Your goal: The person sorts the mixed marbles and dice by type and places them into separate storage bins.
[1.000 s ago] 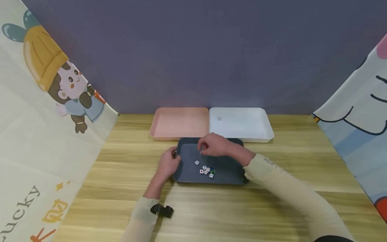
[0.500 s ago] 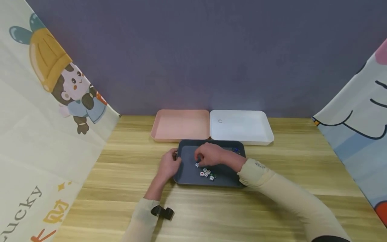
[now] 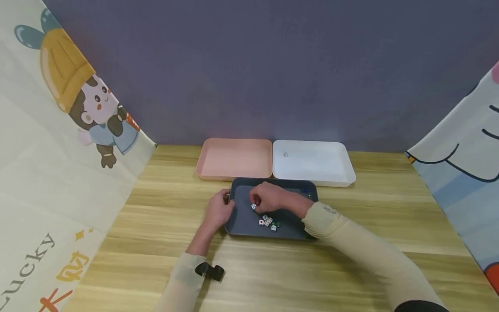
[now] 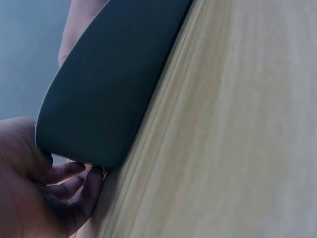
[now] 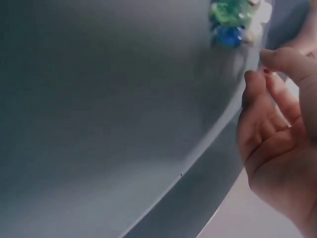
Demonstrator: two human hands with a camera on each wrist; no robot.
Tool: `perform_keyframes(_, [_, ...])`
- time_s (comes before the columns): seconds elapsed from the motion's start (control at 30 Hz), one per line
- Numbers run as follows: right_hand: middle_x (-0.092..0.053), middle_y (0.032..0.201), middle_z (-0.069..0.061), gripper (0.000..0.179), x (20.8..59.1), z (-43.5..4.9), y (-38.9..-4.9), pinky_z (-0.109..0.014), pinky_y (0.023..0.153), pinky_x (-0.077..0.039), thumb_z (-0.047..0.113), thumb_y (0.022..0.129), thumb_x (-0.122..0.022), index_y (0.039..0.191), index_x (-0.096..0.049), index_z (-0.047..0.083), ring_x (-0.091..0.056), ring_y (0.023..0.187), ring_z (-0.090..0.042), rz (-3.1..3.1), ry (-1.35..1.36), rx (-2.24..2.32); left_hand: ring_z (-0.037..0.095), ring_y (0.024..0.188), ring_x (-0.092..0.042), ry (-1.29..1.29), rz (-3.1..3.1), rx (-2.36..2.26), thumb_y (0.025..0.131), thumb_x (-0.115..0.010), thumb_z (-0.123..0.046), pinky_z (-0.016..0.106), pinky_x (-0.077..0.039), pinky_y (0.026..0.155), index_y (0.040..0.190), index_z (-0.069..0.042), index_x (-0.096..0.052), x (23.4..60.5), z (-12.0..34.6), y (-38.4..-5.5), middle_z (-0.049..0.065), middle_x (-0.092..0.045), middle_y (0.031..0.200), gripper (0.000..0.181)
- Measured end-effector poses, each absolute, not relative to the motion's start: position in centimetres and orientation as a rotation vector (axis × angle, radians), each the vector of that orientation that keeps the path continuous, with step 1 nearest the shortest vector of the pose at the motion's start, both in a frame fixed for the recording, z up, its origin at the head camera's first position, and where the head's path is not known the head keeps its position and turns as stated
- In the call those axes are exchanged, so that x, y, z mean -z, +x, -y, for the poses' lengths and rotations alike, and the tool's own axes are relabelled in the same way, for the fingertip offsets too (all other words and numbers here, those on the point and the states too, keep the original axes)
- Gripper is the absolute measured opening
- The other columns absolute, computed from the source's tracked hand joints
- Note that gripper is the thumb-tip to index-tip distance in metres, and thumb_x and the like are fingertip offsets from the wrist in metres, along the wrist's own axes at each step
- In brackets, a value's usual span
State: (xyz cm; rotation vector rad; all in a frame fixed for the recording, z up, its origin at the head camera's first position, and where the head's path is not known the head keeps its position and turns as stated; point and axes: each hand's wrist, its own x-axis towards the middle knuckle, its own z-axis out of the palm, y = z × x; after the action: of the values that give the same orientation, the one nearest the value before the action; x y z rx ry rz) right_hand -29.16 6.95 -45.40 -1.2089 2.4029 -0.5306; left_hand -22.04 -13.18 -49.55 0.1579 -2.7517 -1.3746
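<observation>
My left hand (image 3: 218,211) grips the left end of a dark grey tray (image 3: 241,229), its thumb over the rim. In the left wrist view the fingers of that hand curl against the tray's outer corner (image 4: 99,109). Over the tray's left half, my right hand (image 3: 270,197) pinches a white die (image 3: 254,206) between thumb and fingertips. Several white dice (image 3: 267,222) lie grouped on the tray below it, with green glass pieces (image 5: 232,12) close beside them. A blue glass piece (image 5: 228,35) shows there too in the right wrist view.
Behind the dark tray, a pink tray (image 3: 234,158) and a white tray (image 3: 319,162) stand side by side. One white die (image 3: 286,154) lies in the white tray. Small blue pieces (image 3: 306,190) sit at the dark tray's far right corner. A grey-blue wall (image 3: 249,69) rises behind.
My right hand has come down and slightly left to the lone white die, and now pinches it, raised a little from its spot. The left hand keeps its hold on the tray.
</observation>
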Motion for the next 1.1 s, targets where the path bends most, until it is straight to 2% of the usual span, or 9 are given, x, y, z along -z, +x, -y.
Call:
perform_keyframes(0.17, [-0.061,0.079,0.006,0.016,44.2,-7.9,-29.7,-0.029,0.061,-0.049,0.01,0.08,-0.074,0.083,-0.06,0.017,-0.058,0.069,-0.01,-2.416,-1.154,0.776,0.025,0.094,-0.063,0.18,2.754,1.398,0.091,-0.061,-0.008,0.04,-0.052,0.078,0.13,-0.001,-0.057,49.7,13.1,-21.7,0.014,-0.067,0.106,0.04])
perform_keyframes(0.33, [-0.063,0.08,0.0,0.012,43.0,-9.1,-31.0,-0.03,0.055,-0.052,0.01,0.082,-0.074,0.086,-0.063,0.015,-0.062,0.063,-0.016,-2.435,-0.999,0.986,0.025,0.09,-0.062,0.165,2.739,1.398,0.09,-0.061,-0.006,0.04,-0.052,0.076,0.129,0.001,-0.058,49.6,13.2,-21.4,0.014,-0.067,0.102,0.039])
perform_keyframes(0.53, [-0.066,0.087,-0.003,0.009,41.8,-11.0,-31.7,-0.035,0.056,-0.054,0.011,0.086,-0.072,0.094,-0.067,0.011,-0.064,0.064,-0.019,-2.43,-0.925,1.154,0.023,0.087,-0.062,0.168,2.742,1.381,0.09,-0.061,-0.007,0.039,-0.052,0.074,0.128,0.0,-0.058,49.6,13.0,-21.4,0.012,-0.067,0.1,0.039])
perform_keyframes(0.63, [-0.067,0.088,-0.006,0.009,41.0,-12.0,-32.2,-0.042,0.058,-0.053,0.011,0.088,-0.07,0.097,-0.068,0.008,-0.063,0.063,-0.026,-2.429,-0.915,1.241,0.023,0.087,-0.062,0.164,2.731,1.396,0.091,-0.06,-0.007,0.039,-0.052,0.074,0.129,0.0,-0.058,49.5,12.9,-21.6,0.013,-0.066,0.1,0.039])
perform_keyframes(0.73, [-0.067,0.088,-0.008,0.012,40.7,-12.9,-32.7,-0.049,0.061,-0.053,0.012,0.089,-0.07,0.1,-0.07,0.006,-0.063,0.069,-0.036,-2.435,-0.88,1.326,0.024,0.087,-0.062,0.156,2.714,1.402,0.091,-0.06,-0.006,0.04,-0.052,0.073,0.129,0.001,-0.058,49.3,12.7,-21.8,0.013,-0.066,0.1,0.039])
perform_keyframes(0.83, [-0.066,0.086,-0.01,0.017,40.6,-13.8,-33.0,-0.049,0.061,-0.052,0.014,0.088,-0.073,0.103,-0.071,0.006,-0.06,0.073,-0.04,-2.465,-0.826,1.38,0.025,0.086,-0.062,0.15,2.715,1.395,0.09,-0.06,-0.006,0.039,-0.052,0.073,0.128,0.003,-0.058,49.2,12.7,-21.8,0.014,-0.066,0.098,0.039])
perform_keyframes(1.0, [-0.06,0.083,-0.009,0.023,40.9,-15.6,-33.9,-0.037,0.057,-0.047,0.021,0.088,-0.074,0.106,-0.07,0.008,-0.053,0.066,-0.026,-2.52,-0.709,1.42,0.026,0.088,-0.062,0.164,2.721,1.398,0.09,-0.061,-0.005,0.04,-0.052,0.075,0.128,0.004,-0.058,49.1,12.7,-21.6,0.015,-0.066,0.099,0.04])
perform_keyframes(1.1, [-0.058,0.084,-0.008,0.028,41.2,-16.8,-34.8,-0.038,0.058,-0.045,0.026,0.089,-0.073,0.109,-0.069,0.008,-0.048,0.063,-0.02,-2.491,-0.611,1.468,0.027,0.09,-0.063,0.171,2.725,1.395,0.089,-0.062,-0.005,0.041,-0.052,0.076,0.127,0.003,-0.058,49.1,12.5,-21.5,0.016,-0.067,0.101,0.039])
